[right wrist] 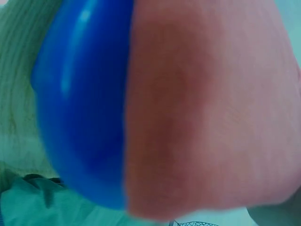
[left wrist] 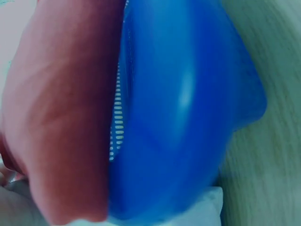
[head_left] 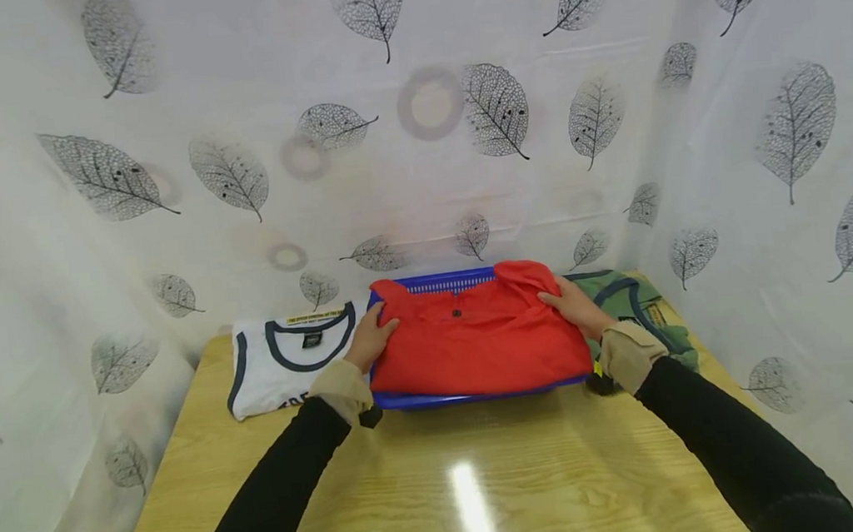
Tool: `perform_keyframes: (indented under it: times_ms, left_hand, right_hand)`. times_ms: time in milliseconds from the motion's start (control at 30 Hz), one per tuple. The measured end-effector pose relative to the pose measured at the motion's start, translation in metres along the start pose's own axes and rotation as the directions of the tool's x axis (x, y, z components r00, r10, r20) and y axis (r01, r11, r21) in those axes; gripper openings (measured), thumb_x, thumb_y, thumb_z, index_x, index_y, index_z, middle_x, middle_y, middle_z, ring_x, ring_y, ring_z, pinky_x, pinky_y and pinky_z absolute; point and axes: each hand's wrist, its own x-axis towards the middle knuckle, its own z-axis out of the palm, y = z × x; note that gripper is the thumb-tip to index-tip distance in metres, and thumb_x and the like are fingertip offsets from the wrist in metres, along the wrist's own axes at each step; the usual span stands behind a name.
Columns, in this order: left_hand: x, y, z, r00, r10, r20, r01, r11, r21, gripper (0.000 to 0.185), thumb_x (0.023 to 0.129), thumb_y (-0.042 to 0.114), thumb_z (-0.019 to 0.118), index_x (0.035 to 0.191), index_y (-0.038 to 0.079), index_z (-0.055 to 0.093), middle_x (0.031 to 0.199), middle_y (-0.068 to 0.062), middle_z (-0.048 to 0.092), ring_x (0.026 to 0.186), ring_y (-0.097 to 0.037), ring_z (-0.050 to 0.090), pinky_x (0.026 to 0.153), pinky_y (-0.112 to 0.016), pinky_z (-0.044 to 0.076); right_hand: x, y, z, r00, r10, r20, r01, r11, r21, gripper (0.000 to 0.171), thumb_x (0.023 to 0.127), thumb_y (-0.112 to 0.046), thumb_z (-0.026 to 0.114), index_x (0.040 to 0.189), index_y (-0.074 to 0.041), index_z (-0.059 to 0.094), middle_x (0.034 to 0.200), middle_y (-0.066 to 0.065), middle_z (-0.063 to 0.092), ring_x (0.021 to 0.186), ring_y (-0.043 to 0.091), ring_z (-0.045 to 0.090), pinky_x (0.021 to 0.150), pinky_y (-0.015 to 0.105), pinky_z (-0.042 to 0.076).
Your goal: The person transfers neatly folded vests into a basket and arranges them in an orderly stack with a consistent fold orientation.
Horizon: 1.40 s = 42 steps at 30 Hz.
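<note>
Pinching the red shirt [head_left: 478, 341] at its left end with the left hand [head_left: 372, 339], at its right with the right hand [head_left: 578, 307] — spread lengthwise left to right between both grips, equally near to either. Covering most of the blue basket [head_left: 452, 400], just inside its near rim — cannot tell whether resting there or held clear. Flanked left by a white shirt [head_left: 259, 383], right by a green shirt [head_left: 613, 295].
</note>
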Motion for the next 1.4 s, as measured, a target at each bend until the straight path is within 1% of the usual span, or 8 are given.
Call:
perform_keyframes:
  times_ms: [333, 533, 933, 1033, 1133, 1267, 1367, 1400]
  left_hand:
    - [0.017, 0.009, 0.002, 1.0, 0.003, -0.011, -0.001, 0.993, 0.122, 0.058, 0.097, 0.021, 0.05, 0.147, 0.005, 0.026, 0.152, -0.019, 0.028, 0.141, -0.034, 0.026, 0.117, -0.046, 0.02]
    - [0.022, 0.013, 0.007, 1.0, 0.011, 0.005, -0.012, 0.984, 0.176, 0.056, 0.097, 0.02, 0.05, 0.146, 0.004, 0.028, 0.15, -0.019, 0.032, 0.138, -0.035, 0.032, 0.114, -0.047, 0.026]
    - [0.036, -0.001, 0.017, 0.997, -0.076, 0.016, 0.069, 0.958, 0.279, 0.054, 0.094, 0.02, 0.056, 0.14, 0.001, 0.036, 0.139, -0.02, 0.047, 0.126, -0.032, 0.047, 0.106, -0.046, 0.038]
    - [0.078, -0.043, 0.028, 0.999, -0.031, 0.019, 0.021, 0.924, 0.381, 0.058, 0.09, 0.029, 0.061, 0.135, -0.001, 0.041, 0.132, -0.021, 0.052, 0.117, -0.031, 0.054, 0.096, -0.041, 0.046]
    - [0.122, -0.081, 0.04, 0.995, -0.073, 0.061, 0.041, 0.907, 0.42, 0.062, 0.09, 0.031, 0.061, 0.138, 0.001, 0.036, 0.133, -0.02, 0.051, 0.118, -0.03, 0.054, 0.096, -0.04, 0.046]
    - [0.19, -0.143, 0.056, 0.993, -0.063, 0.098, 0.014, 0.9, 0.436, 0.072, 0.083, 0.03, 0.07, 0.138, 0.002, 0.034, 0.129, -0.021, 0.053, 0.115, -0.031, 0.056, 0.097, -0.04, 0.047]
    - [0.272, -0.218, 0.076, 0.997, 0.02, 0.072, -0.054, 0.866, 0.498, 0.088, 0.067, 0.036, 0.081, 0.132, 0.0, 0.035, 0.119, -0.023, 0.058, 0.106, -0.033, 0.059, 0.091, -0.041, 0.049]
    - [0.303, -0.245, 0.084, 0.997, -0.014, 0.073, -0.025, 0.86, 0.51, 0.094, 0.065, 0.037, 0.083, 0.136, 0.001, 0.031, 0.121, -0.022, 0.057, 0.108, -0.034, 0.058, 0.093, -0.045, 0.048]
  right_hand:
    - [0.019, 0.001, 0.001, 1.0, 0.02, 0.003, -0.019, 0.996, -0.09, 0.056, 0.102, -0.017, 0.039, 0.151, -0.005, 0.014, 0.152, 0.024, 0.022, 0.136, 0.042, 0.03, 0.11, 0.056, 0.029]
    - [0.03, 0.005, 0.002, 0.999, 0.045, 0.019, -0.041, 0.987, -0.155, 0.057, 0.101, -0.017, 0.04, 0.15, -0.003, 0.014, 0.15, 0.027, 0.024, 0.134, 0.044, 0.031, 0.109, 0.055, 0.03]
    - [0.036, 0.006, 0.012, 0.999, 0.033, 0.029, -0.023, 0.953, -0.301, 0.054, 0.096, -0.007, 0.048, 0.143, 0.008, 0.025, 0.14, 0.032, 0.038, 0.125, 0.045, 0.042, 0.104, 0.053, 0.037]
    - [0.038, 0.004, 0.014, 0.998, 0.049, 0.032, -0.034, 0.929, -0.368, 0.053, 0.095, -0.007, 0.051, 0.141, 0.009, 0.03, 0.136, 0.032, 0.043, 0.121, 0.045, 0.046, 0.101, 0.053, 0.04]
    - [0.051, 0.021, 0.011, 0.997, 0.044, 0.067, -0.012, 0.908, -0.418, 0.055, 0.094, -0.012, 0.054, 0.141, 0.007, 0.033, 0.136, 0.028, 0.046, 0.122, 0.041, 0.048, 0.101, 0.051, 0.041]
    - [0.11, 0.098, -0.008, 0.994, -0.049, 0.099, 0.094, 0.844, -0.527, 0.062, 0.091, -0.03, 0.06, 0.137, 0.005, 0.038, 0.13, 0.023, 0.053, 0.114, 0.033, 0.055, 0.093, 0.042, 0.047]
    - [0.158, 0.155, -0.02, 0.997, -0.037, 0.066, 0.07, 0.789, -0.611, 0.068, 0.09, -0.035, 0.061, 0.138, 0.007, 0.035, 0.13, 0.024, 0.051, 0.114, 0.035, 0.054, 0.091, 0.044, 0.047]
    - [0.165, 0.164, -0.02, 0.998, -0.013, 0.054, 0.044, 0.785, -0.618, 0.069, 0.09, -0.035, 0.061, 0.139, 0.006, 0.033, 0.132, 0.025, 0.05, 0.117, 0.036, 0.052, 0.093, 0.046, 0.046]
